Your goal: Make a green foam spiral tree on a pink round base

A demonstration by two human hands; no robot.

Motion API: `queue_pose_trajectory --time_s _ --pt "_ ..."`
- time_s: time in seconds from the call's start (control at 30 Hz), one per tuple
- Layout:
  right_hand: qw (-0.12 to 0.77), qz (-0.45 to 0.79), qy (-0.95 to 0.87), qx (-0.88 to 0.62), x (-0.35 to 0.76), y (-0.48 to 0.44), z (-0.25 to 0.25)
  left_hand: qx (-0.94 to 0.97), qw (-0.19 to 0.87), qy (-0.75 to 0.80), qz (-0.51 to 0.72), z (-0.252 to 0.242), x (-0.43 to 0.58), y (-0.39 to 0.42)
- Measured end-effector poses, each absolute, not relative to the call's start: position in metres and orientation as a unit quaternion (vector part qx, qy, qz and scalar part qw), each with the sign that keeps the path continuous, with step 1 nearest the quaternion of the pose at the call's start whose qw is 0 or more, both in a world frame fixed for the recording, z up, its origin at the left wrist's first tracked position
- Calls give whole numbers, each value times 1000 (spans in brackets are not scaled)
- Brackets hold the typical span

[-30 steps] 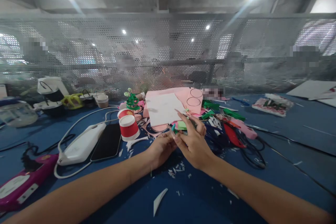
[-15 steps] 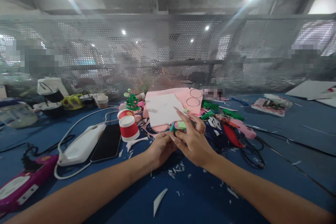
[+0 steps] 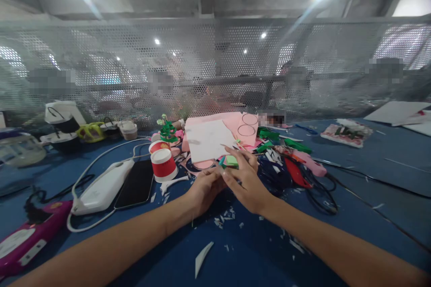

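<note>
Teal piece [image 3: 221,161]: small; pokes up right where fingertips of L hand [image 3: 204,188] & R hand [image 3: 247,181] meet, i.e. btwn the two, a touch fwd of L fingertips. Lower end hidden by fingers; exact shape can't be made out.
Teal long axis: the bit that shows leans, top end away from the hands & slightly to the R side; looks tilted, not flat.
L hand: nearer one, by my read; fingertips bunched, seem to pinch teal piece's lower end. Palm hidden, can't tell what's under it.
R hand: thumb tip close up to L fingertips, poss. touching; index stretched fwd, other fingers loosely bent. Can't tell if thumb presses on teal piece or just hovers by it.
Light-green block [image 3: 231,160]: just past R thumb, R of teal piece; held or lying on blue bench [image 3: 168,264], can't tell.
White sheet [image 3: 207,141]: fwd of hands, atop pink paper [image 3: 249,121].
Red-white cup [image 3: 164,166]: L of L hand, 2nd cup [image 3: 159,146] right behind; phone [image 3: 136,184] further L.
Pink handle [image 3: 313,163]: R of R hand, near dark cables [image 3: 325,202], well apart from teal piece.
White scraps [image 3: 222,220]: body side of hands, loose on bench.
</note>
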State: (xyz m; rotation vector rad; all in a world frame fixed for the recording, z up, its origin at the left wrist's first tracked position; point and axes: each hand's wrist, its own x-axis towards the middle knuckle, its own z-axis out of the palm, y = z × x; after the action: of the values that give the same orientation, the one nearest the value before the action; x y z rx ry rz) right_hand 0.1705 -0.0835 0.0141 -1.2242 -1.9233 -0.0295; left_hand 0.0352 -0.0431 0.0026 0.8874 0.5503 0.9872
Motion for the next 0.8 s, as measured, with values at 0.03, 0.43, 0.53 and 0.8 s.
queue_pose_trajectory --time_s 0.03,0.43,0.53,0.8 --pt "426 14 -761 -489 171 -81 13 402 757 249 451 3 35 -43" --pt "507 146 -690 -496 169 -67 -5 360 741 225 519 9 37 -47" --pt "530 196 -656 -500 169 -61 -13 350 745 244 512 10 37 -46" --pt "512 177 -674 -503 170 -70 -3 382 727 239 518 8 37 -46"
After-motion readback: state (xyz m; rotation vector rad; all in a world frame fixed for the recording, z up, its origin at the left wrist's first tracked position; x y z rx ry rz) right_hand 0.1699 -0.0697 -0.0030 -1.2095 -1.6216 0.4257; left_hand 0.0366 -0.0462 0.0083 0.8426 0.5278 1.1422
